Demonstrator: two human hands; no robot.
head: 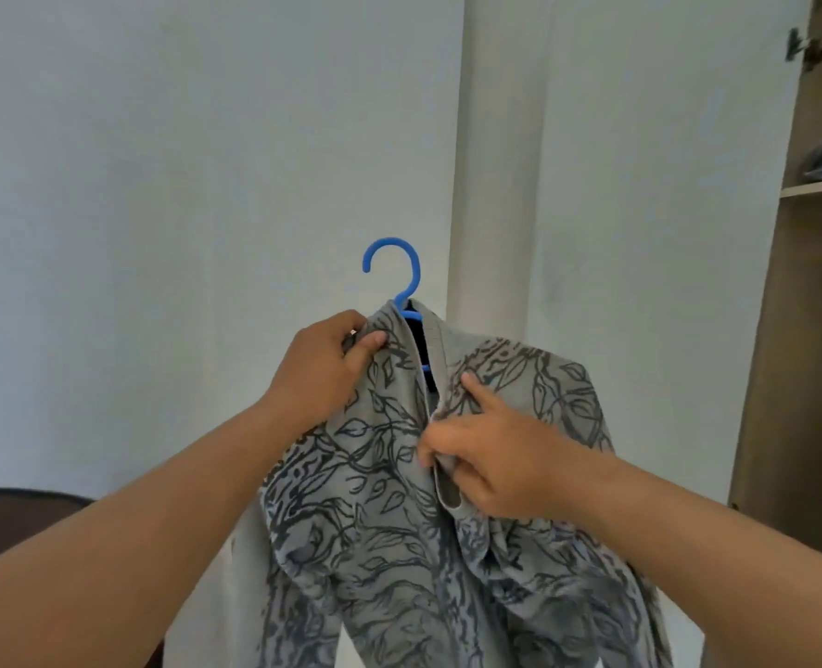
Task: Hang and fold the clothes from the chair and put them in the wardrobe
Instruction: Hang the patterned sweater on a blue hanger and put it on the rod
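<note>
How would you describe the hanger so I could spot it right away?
Start at the white wall straight ahead, then drop to the grey leaf-patterned shirt held up in front of it by both hands. The hanger pokes out of the shirt's collar: a bright blue hook, the only vivid colour in sight.

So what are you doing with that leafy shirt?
A person is putting the grey leaf-print shirt on a blue hanger. The left hand grips the shirt's shoulder by the collar, and the right hand pinches the front edge. The open wardrobe stands to the right; the shirt isn't hung there yet.
</note>
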